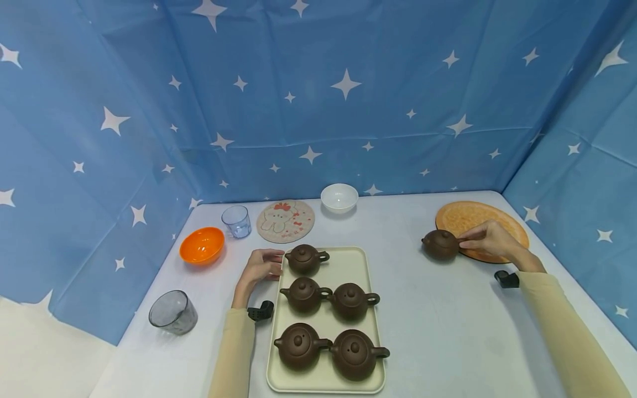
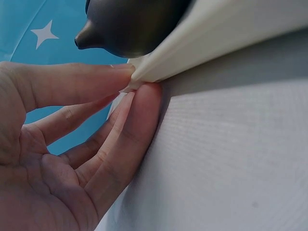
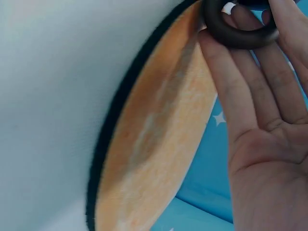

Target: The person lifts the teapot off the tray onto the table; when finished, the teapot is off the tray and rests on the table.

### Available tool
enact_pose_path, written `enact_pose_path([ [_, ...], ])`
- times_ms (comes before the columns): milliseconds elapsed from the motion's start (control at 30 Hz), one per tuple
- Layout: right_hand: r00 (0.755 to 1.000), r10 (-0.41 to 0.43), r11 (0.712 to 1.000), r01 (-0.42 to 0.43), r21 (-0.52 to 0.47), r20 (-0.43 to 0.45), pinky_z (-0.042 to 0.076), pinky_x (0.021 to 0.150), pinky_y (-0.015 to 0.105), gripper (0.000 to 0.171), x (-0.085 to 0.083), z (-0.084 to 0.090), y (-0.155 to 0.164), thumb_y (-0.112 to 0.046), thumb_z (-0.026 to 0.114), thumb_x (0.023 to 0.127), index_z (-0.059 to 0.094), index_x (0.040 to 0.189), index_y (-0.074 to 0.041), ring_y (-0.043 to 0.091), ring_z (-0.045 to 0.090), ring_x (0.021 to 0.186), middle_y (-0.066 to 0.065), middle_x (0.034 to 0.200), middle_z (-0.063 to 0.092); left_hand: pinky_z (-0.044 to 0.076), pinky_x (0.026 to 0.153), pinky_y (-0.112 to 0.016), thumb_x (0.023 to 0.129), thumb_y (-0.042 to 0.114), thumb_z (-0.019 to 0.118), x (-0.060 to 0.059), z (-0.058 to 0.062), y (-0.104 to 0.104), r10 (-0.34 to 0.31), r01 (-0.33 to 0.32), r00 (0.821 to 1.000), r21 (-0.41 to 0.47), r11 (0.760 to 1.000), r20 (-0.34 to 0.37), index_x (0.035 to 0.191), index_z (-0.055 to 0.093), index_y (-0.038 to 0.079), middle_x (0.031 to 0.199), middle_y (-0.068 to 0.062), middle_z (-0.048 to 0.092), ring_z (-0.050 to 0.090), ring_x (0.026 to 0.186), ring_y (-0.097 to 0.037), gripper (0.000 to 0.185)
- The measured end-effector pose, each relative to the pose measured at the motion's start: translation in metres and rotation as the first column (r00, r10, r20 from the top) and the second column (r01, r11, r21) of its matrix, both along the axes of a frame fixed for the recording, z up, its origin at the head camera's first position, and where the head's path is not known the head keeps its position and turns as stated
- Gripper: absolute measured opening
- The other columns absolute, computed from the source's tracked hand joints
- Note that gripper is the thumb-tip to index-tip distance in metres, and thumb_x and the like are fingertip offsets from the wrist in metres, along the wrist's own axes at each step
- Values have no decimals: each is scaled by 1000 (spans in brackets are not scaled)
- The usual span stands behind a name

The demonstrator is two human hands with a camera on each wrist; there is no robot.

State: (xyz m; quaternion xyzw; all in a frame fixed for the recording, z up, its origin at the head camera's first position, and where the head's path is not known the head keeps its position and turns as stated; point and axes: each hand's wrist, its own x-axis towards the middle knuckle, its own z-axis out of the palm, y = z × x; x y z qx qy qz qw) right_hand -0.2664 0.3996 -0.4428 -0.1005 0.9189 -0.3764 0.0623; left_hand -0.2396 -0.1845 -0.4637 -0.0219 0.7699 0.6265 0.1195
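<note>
A cream tray (image 1: 328, 386) carries several dark brown teapots, among them a small one (image 1: 303, 260) at its far left corner. My left hand (image 1: 260, 270) pinches the tray's left rim near that corner; the left wrist view shows thumb and index finger on the rim (image 2: 159, 62), just below the teapot's spout (image 2: 86, 41). Far to the right, my right hand (image 1: 490, 239) holds another small brown teapot (image 1: 440, 245) by its handle, spout to the left. In the right wrist view the fingers are at the ring-shaped handle (image 3: 240, 39); the teapot's body is mostly out of that view.
Under the right hand lies a round orange mat (image 1: 468, 213) with a dark edge. Along the back are a white bowl (image 1: 339, 199), a round cartoon coaster (image 1: 293, 221) and a blue glass (image 1: 237, 222). An orange bowl (image 1: 202, 246) and a grey glass (image 1: 174, 313) stand at the left.
</note>
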Motion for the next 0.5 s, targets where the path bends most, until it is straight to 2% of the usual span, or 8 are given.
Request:
enact_pose_path([
  [33, 1000, -4, 1000, 4, 4, 5, 56, 61, 25, 35, 0, 2, -1, -19, 74, 84, 70, 108, 6, 8, 65, 75, 20, 101, 71, 61, 63, -37, 70, -18, 57, 2, 4, 0, -12, 12, 1000, 0, 1000, -3, 125, 53, -15, 111, -32, 58, 62, 73, -17, 55],
  [133, 999, -26, 999, 27, 28, -25, 57, 65, 25, 37, -1, 8, -5, -24, 73, 85, 70, 108, 4, 12, 68, 78, 21, 102, 70, 61, 62, -36, 69, -17, 58, 2, 4, 1, -9, 9, 1000, -7, 1000, -5, 124, 54, -15, 109, -31, 59, 62, 73, -17, 55],
  [300, 988, -28, 998, 36, 50, -152, 57, 67, 25, 32, -8, 25, -28, -24, 72, 86, 72, 107, 1, 4, 66, 77, 20, 102, 70, 61, 61, -35, 67, -16, 59, -1, -5, -2, 4, -4, 1000, -7, 1000, -26, 123, 57, -13, 106, -26, 62, 62, 74, -17, 56],
  [400, 987, -23, 999, 26, 21, -157, 56, 70, 23, 33, -13, 36, -50, -26, 71, 87, 72, 107, 0, 0, 64, 79, 19, 104, 70, 61, 60, -35, 67, -15, 60, 0, -4, -4, -23, 25, 998, 24, 999, -57, 119, 60, -11, 100, -23, 63, 63, 73, -18, 53],
  [500, 990, 17, 1000, -18, -10, -143, 57, 72, 24, 33, -19, 42, -76, -25, 70, 87, 71, 108, 0, 5, 67, 82, 18, 105, 70, 61, 59, -36, 66, -15, 61, 1, -4, -4, -36, 39, 997, 41, 998, -70, 117, 61, -10, 96, -20, 63, 62, 72, -18, 51],
])
